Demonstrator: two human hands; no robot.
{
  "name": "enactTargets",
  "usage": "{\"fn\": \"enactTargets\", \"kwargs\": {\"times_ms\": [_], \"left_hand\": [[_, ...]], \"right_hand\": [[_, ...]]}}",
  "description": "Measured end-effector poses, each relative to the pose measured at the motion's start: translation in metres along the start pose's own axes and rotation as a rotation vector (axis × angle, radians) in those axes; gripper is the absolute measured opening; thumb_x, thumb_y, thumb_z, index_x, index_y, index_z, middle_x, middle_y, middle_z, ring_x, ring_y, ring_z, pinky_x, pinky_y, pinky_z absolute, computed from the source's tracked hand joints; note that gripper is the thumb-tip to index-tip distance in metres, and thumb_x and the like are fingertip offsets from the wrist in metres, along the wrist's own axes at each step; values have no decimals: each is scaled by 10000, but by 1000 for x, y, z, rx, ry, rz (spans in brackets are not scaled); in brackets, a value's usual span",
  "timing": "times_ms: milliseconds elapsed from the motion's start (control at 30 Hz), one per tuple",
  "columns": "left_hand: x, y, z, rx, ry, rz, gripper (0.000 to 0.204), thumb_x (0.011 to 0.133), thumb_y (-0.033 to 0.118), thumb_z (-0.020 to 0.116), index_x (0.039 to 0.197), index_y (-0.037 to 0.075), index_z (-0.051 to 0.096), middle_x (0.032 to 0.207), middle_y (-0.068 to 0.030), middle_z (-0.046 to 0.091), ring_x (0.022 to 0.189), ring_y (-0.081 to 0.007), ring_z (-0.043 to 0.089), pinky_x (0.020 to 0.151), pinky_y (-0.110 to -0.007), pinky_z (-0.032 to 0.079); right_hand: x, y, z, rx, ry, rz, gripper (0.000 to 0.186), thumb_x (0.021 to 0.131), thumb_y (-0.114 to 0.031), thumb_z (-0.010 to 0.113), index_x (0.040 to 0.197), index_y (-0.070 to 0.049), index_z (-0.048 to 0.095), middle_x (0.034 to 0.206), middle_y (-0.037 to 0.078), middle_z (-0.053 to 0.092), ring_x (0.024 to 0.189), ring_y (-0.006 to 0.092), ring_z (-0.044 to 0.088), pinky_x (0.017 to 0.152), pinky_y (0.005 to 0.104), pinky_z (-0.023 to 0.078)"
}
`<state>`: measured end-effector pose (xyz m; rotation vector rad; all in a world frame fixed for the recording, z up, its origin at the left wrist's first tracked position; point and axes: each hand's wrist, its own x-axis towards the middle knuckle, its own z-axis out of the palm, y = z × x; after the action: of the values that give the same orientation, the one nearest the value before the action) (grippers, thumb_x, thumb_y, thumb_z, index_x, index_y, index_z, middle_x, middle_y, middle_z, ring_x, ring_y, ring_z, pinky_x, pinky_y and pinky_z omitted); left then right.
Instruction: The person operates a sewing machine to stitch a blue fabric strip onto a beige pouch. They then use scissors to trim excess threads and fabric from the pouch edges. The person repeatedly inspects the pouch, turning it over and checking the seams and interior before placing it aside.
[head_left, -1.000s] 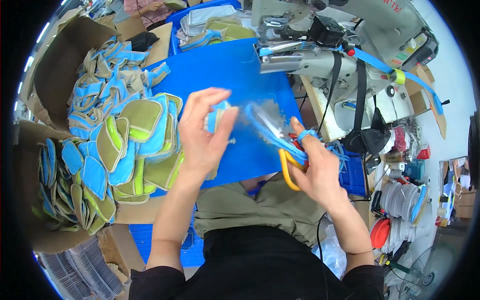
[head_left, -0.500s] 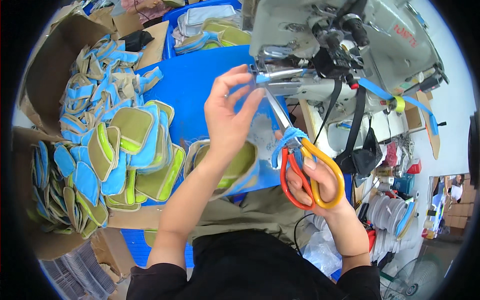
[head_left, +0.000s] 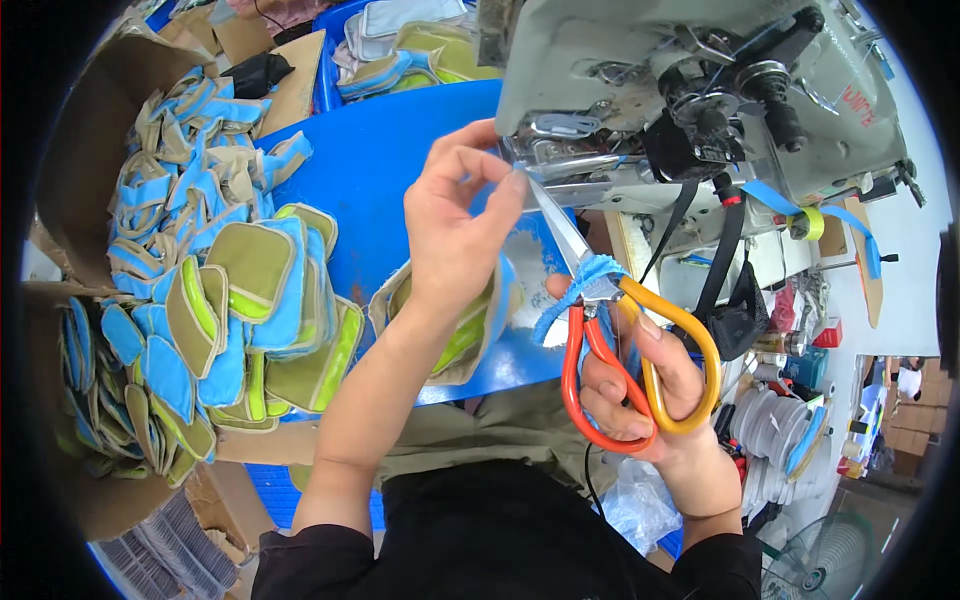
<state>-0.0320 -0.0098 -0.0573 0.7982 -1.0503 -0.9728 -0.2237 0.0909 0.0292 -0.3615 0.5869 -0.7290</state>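
My right hand grips scissors with one red and one orange handle. Blue cloth is wound around their pivot, and the blade tips point up toward my left hand. My left hand is closed in a pinch, thumb and forefinger together beside the blade tips and the sewing machine. Whatever lies between those fingertips is too small to make out. Partly covered by my left forearm, an olive-green piece with beige edging and a bright green strip lies on the blue table.
At left, cardboard boxes hold a heap of blue and beige strips and stacked olive and blue pads. A blue bin with more pieces stands at the back. Ribbon rolls and a fan are at right.
My left thumb and forefinger have closed into a pinch. The scissor handles have spread somewhat wider and moved slightly down and right in the picture. The whole view has shifted a little.
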Motion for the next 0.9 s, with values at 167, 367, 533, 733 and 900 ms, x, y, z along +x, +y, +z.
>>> {"fn": "enactTargets", "kwargs": {"times_ms": [167,367,533,733,900], "left_hand": [[1,-8,0,-178,-22,-45,150,877,-36,698,976,25,604,1359,-144,545,1203,-192,560,1025,-356,483],[3,-7,-4,-272,-10,-178,134,896,17,699,984,36,599,1373,-132,530,1198,-171,543,990,-328,489],[1,-17,-2,-318,-26,-135,137,902,72,719,980,54,608,1353,-149,536,1215,-171,531,993,-315,473],[5,-13,-6,-258,-53,-168,125,923,85,697,1001,47,606,1373,-160,518,1248,-194,520,1010,-338,462],[-26,-5,-16,-122,60,-51,189,998,176,614,1123,35,601,1351,-133,553,1223,-200,551,1042,-367,443]], "right_hand": [[12,38,19,-177,214,-190,531,1048,-393,538,1447,-56,440,761,36,522,452,87,428,434,211,330],[17,48,32,71,133,-205,358,1070,-379,512,1241,-65,501,780,36,525,444,89,421,444,219,333],[33,66,27,-83,175,-340,277,1078,-330,518,1189,-79,488,786,31,520,478,80,439,452,219,349],[44,75,23,-296,207,-434,263,1077,-249,517,1258,-63,474,782,27,519,505,73,463,456,218,359],[23,74,8,-318,143,-360,373,1068,-202,536,1401,-56,451,806,14,534,515,60,461,462,212,362]]}}
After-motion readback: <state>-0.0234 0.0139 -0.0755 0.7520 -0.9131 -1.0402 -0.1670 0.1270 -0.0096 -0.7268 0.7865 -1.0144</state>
